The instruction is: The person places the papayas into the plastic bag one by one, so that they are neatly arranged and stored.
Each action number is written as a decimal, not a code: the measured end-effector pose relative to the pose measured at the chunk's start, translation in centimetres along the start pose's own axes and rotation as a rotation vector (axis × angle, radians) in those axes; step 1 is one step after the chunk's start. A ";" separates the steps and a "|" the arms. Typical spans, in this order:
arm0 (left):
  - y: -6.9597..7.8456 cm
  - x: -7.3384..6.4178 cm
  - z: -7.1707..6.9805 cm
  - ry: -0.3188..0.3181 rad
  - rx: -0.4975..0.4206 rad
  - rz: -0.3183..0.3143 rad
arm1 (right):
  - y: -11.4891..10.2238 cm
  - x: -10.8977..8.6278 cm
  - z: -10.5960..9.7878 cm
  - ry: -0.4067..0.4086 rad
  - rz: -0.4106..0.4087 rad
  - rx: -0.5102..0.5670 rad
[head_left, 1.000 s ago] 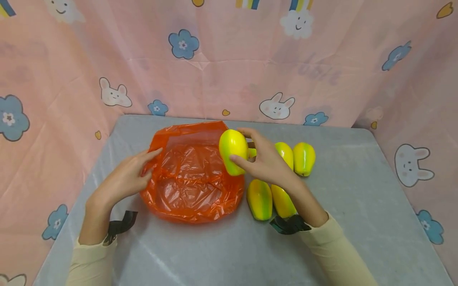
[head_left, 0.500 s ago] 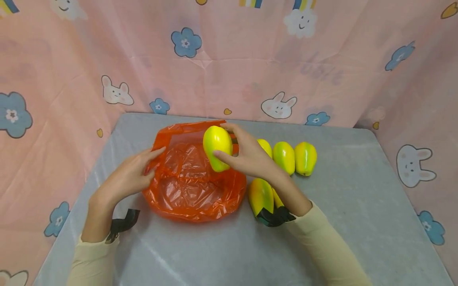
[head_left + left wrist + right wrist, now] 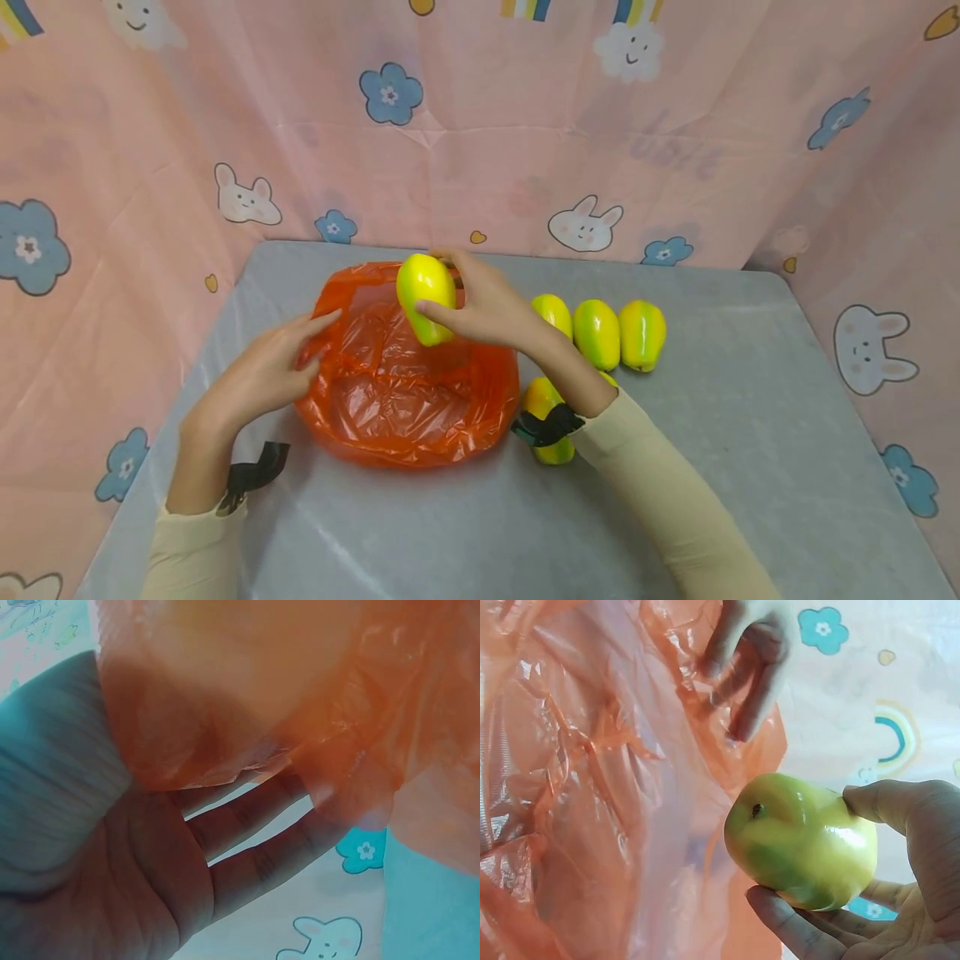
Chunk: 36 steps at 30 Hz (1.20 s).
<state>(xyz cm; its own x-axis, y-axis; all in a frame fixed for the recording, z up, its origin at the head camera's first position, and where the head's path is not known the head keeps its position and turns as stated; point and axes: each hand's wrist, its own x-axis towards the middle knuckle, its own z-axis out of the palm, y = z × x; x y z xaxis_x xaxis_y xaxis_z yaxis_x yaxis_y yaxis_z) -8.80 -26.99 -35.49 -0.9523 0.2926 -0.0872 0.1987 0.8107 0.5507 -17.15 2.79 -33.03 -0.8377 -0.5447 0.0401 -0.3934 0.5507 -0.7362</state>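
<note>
Clearly, the right grip (image 3: 484,302) pinches fruit (image 3: 802,844) whose dark spot (image 3: 757,811) the head view misses.

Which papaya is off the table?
The papaya in the right hand, held over the orange plastic bag; the other visible papayas rest on the gray table.

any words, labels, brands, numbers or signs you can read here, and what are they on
No text can be read.
Pink backdrop: faint lettering-like marks on the right half, too blurred to read.
Orange bag, held yellow-green fruit: no text seen on the parts that show.
</note>
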 end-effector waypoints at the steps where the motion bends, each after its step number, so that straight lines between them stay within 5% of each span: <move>1: 0.0 0.1 0.1 -0.001 0.000 0.005 | 0.0 0.3 0.2 -0.007 -0.002 -0.003; 17: 0.0 -0.1 0.1 -0.012 -0.024 -0.001 | -1.7 4.6 4.3 -0.155 0.031 -0.032; 36: 0.7 0.8 1.0 -0.017 -0.015 0.051 | 0.1 5.8 8.6 -0.116 0.192 0.047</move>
<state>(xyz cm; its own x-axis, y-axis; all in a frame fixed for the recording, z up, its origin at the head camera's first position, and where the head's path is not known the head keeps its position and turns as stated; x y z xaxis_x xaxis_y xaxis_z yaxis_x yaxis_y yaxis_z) -9.16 -25.69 -35.96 -0.9368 0.3421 -0.0726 0.2433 0.7866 0.5674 -18.77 -5.72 -38.68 -0.8452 -0.5032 -0.1802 -0.2100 0.6226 -0.7538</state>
